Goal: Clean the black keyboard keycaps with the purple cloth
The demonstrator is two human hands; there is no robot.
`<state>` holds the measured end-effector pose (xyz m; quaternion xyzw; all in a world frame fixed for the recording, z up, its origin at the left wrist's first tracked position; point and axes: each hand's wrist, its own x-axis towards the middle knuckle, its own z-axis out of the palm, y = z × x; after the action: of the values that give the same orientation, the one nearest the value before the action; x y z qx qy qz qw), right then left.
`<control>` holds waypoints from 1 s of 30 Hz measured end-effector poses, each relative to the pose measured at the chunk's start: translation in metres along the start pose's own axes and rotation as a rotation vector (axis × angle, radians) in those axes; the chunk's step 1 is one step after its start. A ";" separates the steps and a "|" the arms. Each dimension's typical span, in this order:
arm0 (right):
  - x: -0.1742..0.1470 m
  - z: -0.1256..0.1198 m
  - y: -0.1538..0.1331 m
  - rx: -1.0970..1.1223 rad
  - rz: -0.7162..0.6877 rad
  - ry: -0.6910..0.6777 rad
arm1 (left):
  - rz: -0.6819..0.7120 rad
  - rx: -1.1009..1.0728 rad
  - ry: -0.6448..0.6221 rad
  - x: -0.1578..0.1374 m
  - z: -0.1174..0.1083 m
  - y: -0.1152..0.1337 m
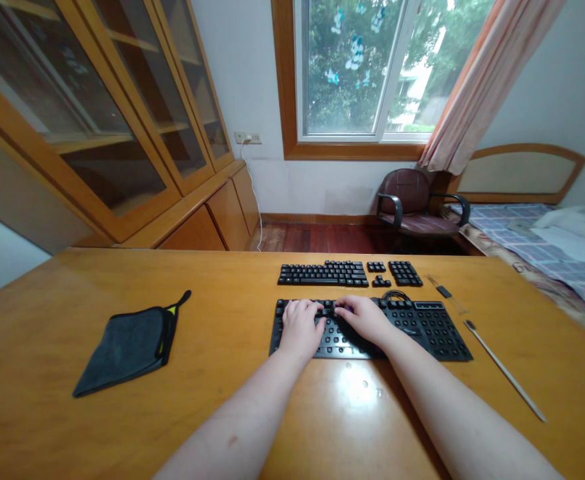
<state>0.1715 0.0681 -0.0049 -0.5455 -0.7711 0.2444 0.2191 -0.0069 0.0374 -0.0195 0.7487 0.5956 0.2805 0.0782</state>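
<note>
A black keyboard (437, 333) lies on the desk in front of me, most of its key positions bare, with some keycaps along its top row. My left hand (302, 325) rests over the keyboard's left part, fingers stretched forward and thumb apart. Beside it, my right hand (365, 317) is curled at the top row, its fingertips pinched together; a small purplish spot shows by them, too small to name. Behind the keyboard sit the loose black keycaps (322, 273), grouped in keyboard order, with a number-pad block (405, 273) at the right.
A folded dark grey cloth (127, 347) lies at left. On the right are a long thin brush (505, 370) and a small wire tool with a dark grip (443, 291). Beyond the desk's far edge stand a brown armchair (412, 207), a bed (522, 233) and a glass-door cabinet (192, 193).
</note>
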 end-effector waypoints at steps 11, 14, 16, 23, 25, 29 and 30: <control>-0.004 0.004 -0.008 -0.274 -0.049 -0.049 | -0.020 -0.006 -0.019 0.000 -0.002 0.002; -0.004 0.005 -0.008 -0.245 -0.040 -0.038 | -0.023 -0.012 -0.034 0.000 -0.004 0.003; -0.004 0.005 -0.008 -0.213 -0.028 -0.024 | -0.011 -0.018 -0.032 0.000 -0.006 0.005; -0.003 0.005 -0.008 -0.206 0.016 -0.011 | 0.051 -0.035 -0.059 -0.002 -0.006 0.009; -0.003 0.005 -0.007 -0.200 0.018 -0.015 | 0.056 -0.034 -0.060 -0.003 -0.006 0.010; -0.003 0.004 -0.008 -0.179 0.012 -0.044 | 0.069 -0.029 -0.082 -0.003 -0.007 0.010; -0.003 0.004 -0.009 -0.179 0.015 -0.049 | 0.073 -0.025 -0.090 -0.003 -0.008 0.010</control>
<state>0.1636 0.0625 -0.0030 -0.5624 -0.7911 0.1893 0.1485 -0.0028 0.0306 -0.0094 0.7808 0.5600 0.2567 0.1040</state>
